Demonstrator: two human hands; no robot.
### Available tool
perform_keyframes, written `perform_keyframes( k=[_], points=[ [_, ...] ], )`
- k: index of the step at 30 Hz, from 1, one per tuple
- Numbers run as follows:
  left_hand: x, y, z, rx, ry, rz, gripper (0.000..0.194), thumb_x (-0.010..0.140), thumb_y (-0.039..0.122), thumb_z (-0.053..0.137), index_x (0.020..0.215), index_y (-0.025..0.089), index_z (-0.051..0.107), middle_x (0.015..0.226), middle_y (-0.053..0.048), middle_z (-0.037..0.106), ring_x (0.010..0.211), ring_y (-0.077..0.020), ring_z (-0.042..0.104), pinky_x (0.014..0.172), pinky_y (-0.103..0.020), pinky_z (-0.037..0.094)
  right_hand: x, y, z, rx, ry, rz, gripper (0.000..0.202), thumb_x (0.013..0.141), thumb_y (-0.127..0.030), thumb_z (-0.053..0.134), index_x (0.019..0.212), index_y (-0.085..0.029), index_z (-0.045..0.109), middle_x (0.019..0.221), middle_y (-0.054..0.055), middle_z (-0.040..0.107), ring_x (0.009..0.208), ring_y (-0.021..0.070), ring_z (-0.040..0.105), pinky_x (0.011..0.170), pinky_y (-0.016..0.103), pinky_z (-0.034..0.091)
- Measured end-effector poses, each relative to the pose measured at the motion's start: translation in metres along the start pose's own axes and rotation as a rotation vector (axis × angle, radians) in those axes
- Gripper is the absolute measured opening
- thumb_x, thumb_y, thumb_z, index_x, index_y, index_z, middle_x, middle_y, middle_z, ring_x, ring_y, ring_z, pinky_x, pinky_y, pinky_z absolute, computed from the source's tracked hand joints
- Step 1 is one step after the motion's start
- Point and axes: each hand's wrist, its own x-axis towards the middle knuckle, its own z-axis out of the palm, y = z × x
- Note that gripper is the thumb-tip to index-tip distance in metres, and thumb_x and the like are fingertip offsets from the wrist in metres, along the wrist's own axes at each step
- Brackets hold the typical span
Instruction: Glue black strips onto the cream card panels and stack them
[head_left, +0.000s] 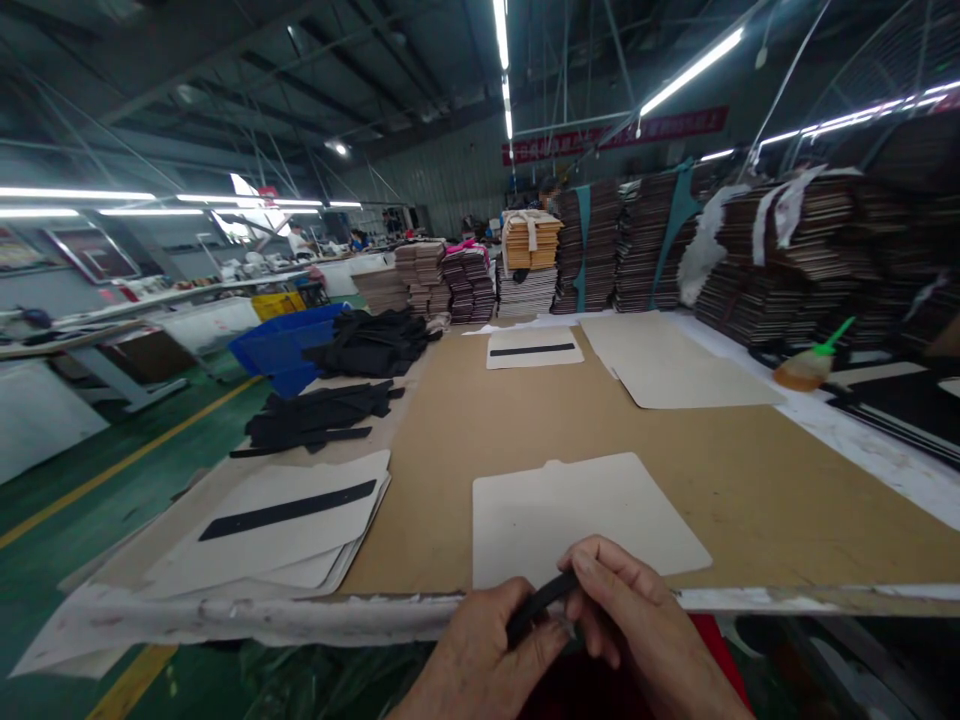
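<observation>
Both my hands are together over the table's near edge, gripping a black strip [541, 603] between them. My left hand [499, 640] pinches its left end, while my right hand [626, 610] holds the right end with thumb and fingers. Some pale backing seems to show under the strip, but I cannot make it out. Just beyond my hands lies a bare cream panel [570, 505] with rounded corners. To the left is a stack of similar panels [247, 565], the top one bearing a black strip [289, 510] across it.
Black strips [319, 415] lie piled at the left, with more black pieces [375, 340] behind, near a blue bin [281, 340]. Another panel with a strip [534, 360] and large cream sheets [675, 365] lie farther back. A green-tipped glue bottle [806, 368] stands right. Tall stacks [780, 255] line the back.
</observation>
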Motion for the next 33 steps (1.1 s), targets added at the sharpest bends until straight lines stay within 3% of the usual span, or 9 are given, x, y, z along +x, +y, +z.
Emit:
perform_keyframes(
  k=[5,9,12,18,22,28,33],
  points=[
    [0.006,-0.001,0.004,-0.364,-0.101,0.023,0.052,0.076,0.063,0.062,0.095,0.015,0.061,0.08,0.001,0.055,0.063,-0.0094,0.039,0.057,-0.021,0.031,-0.001,0.008,-0.003,0.198,0.001,0.05,0.05,0.077,-0.056,0.071,0.105,-0.016,0.066,0.058,0.0,0.06,0.045,0.0058,0.045,0.043,0.016,0.031],
    [0.005,-0.004,-0.007,-0.439,-0.165,-0.008,0.058,0.073,0.066,0.062,0.101,0.016,0.06,0.074,0.002,0.054,0.054,-0.0065,0.034,0.053,-0.021,0.029,-0.006,0.007,-0.014,0.09,0.014,0.048,0.049,0.077,-0.054,0.072,0.11,-0.019,0.067,0.058,0.001,0.062,0.047,0.0062,0.046,0.047,0.016,0.034],
    [-0.002,-0.008,-0.026,-0.325,-0.101,-0.085,0.042,0.073,0.054,0.068,0.092,0.017,0.062,0.069,0.004,0.05,0.059,-0.0086,0.04,0.056,-0.02,0.032,-0.014,0.002,-0.041,-0.122,0.095,-0.014,0.045,0.077,-0.058,0.07,0.101,-0.02,0.072,0.056,0.001,0.062,0.05,0.0088,0.05,0.05,0.019,0.038],
    [-0.008,-0.018,-0.06,-0.148,-0.163,-0.183,0.025,0.07,0.03,0.064,0.092,0.018,0.065,0.073,0.005,0.054,0.061,-0.0106,0.045,0.049,-0.019,0.036,-0.023,-0.01,-0.103,-0.345,0.157,0.072,0.049,0.076,-0.061,0.068,0.105,-0.022,0.073,0.058,0.001,0.062,0.048,0.0114,0.052,0.05,0.024,0.043],
    [0.008,-0.021,-0.067,-0.122,-0.064,-0.146,0.023,0.072,0.03,0.061,0.091,0.018,0.066,0.071,0.004,0.057,0.062,-0.0116,0.048,0.058,-0.021,0.04,-0.013,-0.019,-0.111,-0.373,0.176,0.118,0.048,0.07,-0.056,0.074,0.103,-0.022,0.073,0.062,0.0,0.063,0.051,0.0114,0.051,0.052,0.024,0.043],
    [0.036,-0.021,-0.068,-0.095,0.068,-0.168,0.033,0.073,0.039,0.062,0.098,0.017,0.065,0.07,0.003,0.059,0.062,-0.0138,0.05,0.059,-0.023,0.037,0.018,-0.038,-0.111,-0.472,0.244,0.05,0.03,0.073,-0.049,0.071,0.079,-0.02,0.066,0.065,-0.003,0.057,0.054,0.0095,0.043,0.051,0.022,0.036],
    [0.053,-0.029,-0.067,-0.019,0.159,-0.167,0.034,0.071,0.043,0.062,0.093,0.017,0.067,0.07,0.001,0.062,0.072,-0.0195,0.057,0.068,-0.026,0.041,0.04,-0.043,-0.12,-0.624,0.311,-0.071,0.031,0.07,-0.045,0.069,0.09,-0.021,0.069,0.065,-0.004,0.055,0.058,0.0118,0.045,0.054,0.024,0.036]
  ],
)
